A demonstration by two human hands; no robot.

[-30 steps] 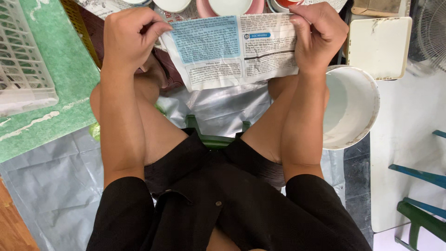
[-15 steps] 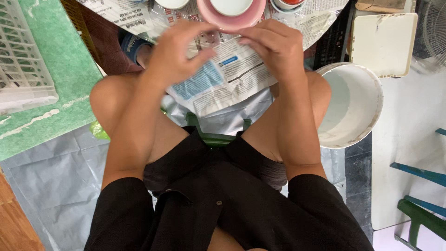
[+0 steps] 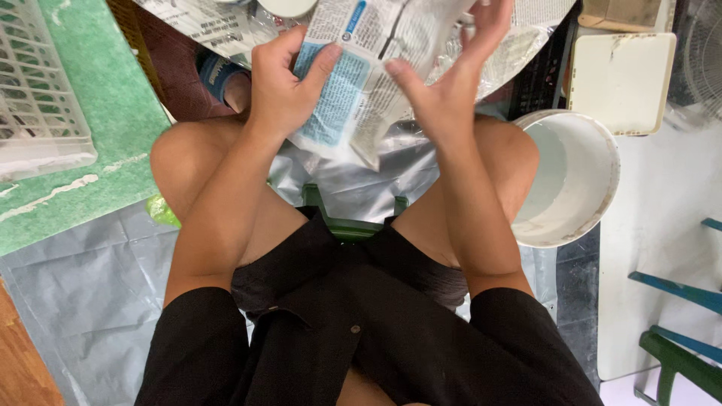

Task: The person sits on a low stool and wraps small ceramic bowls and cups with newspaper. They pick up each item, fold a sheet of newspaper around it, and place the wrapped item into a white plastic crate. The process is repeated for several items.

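- I see the newspaper sheet (image 3: 361,83) held up at the far middle of the view, above the knees and clear of the floor; I judge it is kept there so both hands can work its folds at once.
- Left hand (image 3: 282,86): fingers curled shut on the sheet's left edge, thumb laid across the blue printed panel, pinching the paper.
- Right hand (image 3: 451,90): fingers spread wide and straight, palm turned toward the sheet's right side; the fingertips seem to meet or just brush the paper, gripping nothing.
- I cannot tell whether anything is wrapped inside the sheet.
- White bucket (image 3: 571,177) sits on the right, just beside the right knee, probably parked within easy reach.
- White square lid (image 3: 620,83) lies far right, beyond the bucket.
- White plastic basket (image 3: 37,90) rests far left on the green mat (image 3: 113,143).
- Grey plastic sheeting (image 3: 68,301) covers the near-left floor.
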